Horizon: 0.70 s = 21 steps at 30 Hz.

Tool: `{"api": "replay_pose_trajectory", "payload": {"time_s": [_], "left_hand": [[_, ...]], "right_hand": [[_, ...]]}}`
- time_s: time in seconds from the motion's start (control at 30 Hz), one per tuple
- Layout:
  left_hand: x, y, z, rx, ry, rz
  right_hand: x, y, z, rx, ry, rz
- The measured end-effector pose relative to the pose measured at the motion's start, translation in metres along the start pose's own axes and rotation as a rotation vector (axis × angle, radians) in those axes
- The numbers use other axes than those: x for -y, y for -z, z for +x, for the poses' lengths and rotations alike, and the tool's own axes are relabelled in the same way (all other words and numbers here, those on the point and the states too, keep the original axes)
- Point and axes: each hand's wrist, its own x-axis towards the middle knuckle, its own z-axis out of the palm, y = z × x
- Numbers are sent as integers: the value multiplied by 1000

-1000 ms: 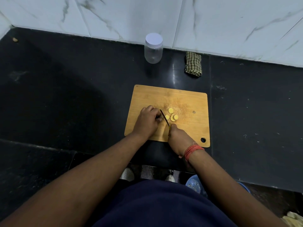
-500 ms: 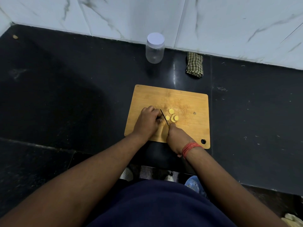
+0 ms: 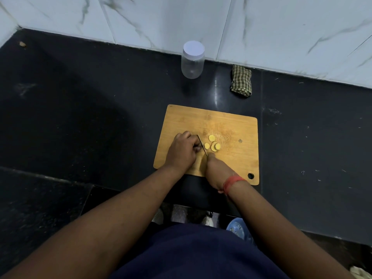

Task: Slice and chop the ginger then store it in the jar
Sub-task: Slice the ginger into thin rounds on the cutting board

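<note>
A: Black counter, board: anything changing?
B: Barely. The jar is staying capped by the wall. The left hand is still pinning the hidden ginger, the right hand gripping the knife. Slices are lying beside it; slicing is continuing.

A folded green checked cloth lies on the black worktop against the white marble-tiled wall, and a small brown scrap sits in the far left corner.

Matt wooden board, glossy black stone counter, clear plastic jar, checked cloth
</note>
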Motion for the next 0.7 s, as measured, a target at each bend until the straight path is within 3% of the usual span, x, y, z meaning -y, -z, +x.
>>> {"api": "replay_pose_trajectory", "payload": {"time_s": [0.33,0.47,0.7], "left_hand": [[1,-2,0,0,12,-5],[3,0,0,21,9,-32],[3,0,-1,-3,38,-66]], "right_hand": [[-38,-16,-29,10,6,46],[-43,-7,-26,-61,-17,72],[-22,2,-24,-37,-25,136]]}}
